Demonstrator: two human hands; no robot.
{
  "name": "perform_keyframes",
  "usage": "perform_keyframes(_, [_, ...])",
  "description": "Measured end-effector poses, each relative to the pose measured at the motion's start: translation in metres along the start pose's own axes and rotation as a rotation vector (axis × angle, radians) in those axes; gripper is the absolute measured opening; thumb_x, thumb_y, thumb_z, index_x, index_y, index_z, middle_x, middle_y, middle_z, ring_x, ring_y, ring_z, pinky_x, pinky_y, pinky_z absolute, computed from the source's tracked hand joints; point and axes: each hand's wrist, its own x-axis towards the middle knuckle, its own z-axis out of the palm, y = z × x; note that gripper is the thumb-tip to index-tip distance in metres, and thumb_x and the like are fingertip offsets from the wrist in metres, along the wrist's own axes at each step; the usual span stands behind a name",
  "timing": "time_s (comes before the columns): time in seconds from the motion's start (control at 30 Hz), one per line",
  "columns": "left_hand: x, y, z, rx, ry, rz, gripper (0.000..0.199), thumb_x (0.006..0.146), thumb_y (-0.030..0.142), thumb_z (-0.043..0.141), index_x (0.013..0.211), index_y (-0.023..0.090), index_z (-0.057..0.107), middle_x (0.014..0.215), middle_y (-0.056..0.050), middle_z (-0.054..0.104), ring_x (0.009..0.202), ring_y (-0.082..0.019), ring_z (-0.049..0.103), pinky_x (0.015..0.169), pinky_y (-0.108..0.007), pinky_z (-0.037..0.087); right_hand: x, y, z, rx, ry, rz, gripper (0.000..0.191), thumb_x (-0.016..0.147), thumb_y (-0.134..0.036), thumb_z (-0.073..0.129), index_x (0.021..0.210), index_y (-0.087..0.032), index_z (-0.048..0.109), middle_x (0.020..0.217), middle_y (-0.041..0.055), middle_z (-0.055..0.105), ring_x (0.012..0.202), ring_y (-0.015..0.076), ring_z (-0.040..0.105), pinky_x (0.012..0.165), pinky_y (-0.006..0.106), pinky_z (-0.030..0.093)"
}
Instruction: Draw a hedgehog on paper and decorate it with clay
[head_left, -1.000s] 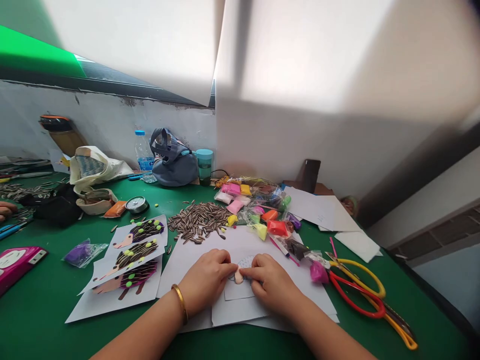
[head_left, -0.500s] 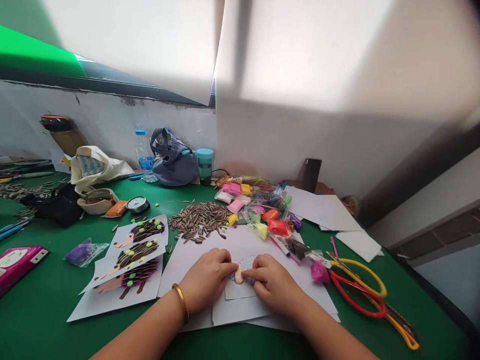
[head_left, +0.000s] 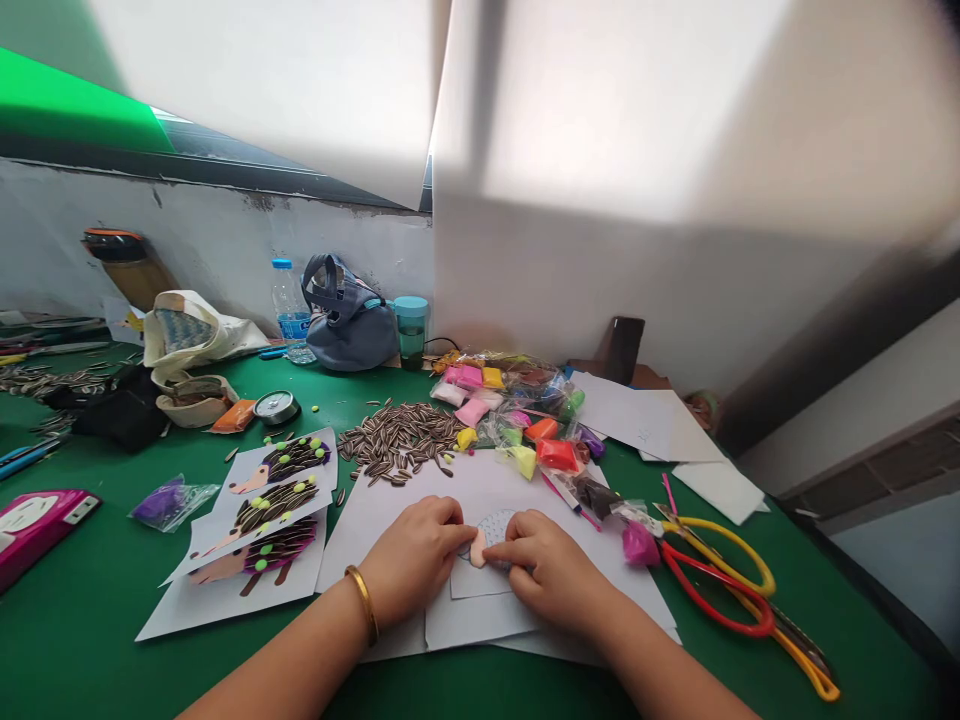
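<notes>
A small peach-coloured piece of clay lies on a small white paper that bears a patterned round drawing. My left hand touches the clay's left side with its index finger, the other fingers curled in. From the right, the index fingertip of my right hand presses on the clay, and its other fingers are bent. Both hands rest over the stacked white sheets. A gold bangle circles my left wrist.
Sunflower seeds lie behind the sheets, beside bagged coloured clay. Hedgehog pictures overlap at the left. Red-and-yellow-handled scissors are at the right. A blue-grey bag, water bottle and lidded cup stand by the wall.
</notes>
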Motion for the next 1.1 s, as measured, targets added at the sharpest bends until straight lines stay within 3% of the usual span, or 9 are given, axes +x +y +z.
perform_keyframes(0.33, [0.001,0.000,-0.001,-0.025,-0.001,0.004,0.025,0.090,0.015,0.052,0.098,0.029,0.071,0.095,-0.004,0.060,0.091,-0.019,0.055,0.081,-0.032,0.042,0.002,-0.007,0.005,-0.014,0.058,-0.019,0.050,0.072,-0.001,0.051,0.106,-0.033,0.069,0.088,0.0016,0.055,0.087,0.0185,0.050,0.079,0.032,0.035])
perform_keyframes(1.1, [0.002,-0.002,0.000,-0.034,-0.001,0.006,0.026,0.089,0.014,0.054,0.101,0.029,0.072,0.096,-0.004,0.060,0.092,-0.019,0.055,0.082,-0.032,0.043,0.005,-0.008,0.008,-0.032,0.044,-0.012,0.045,0.075,-0.002,0.052,0.105,-0.031,0.070,0.089,0.0018,0.055,0.087,0.0178,0.050,0.079,0.032,0.033])
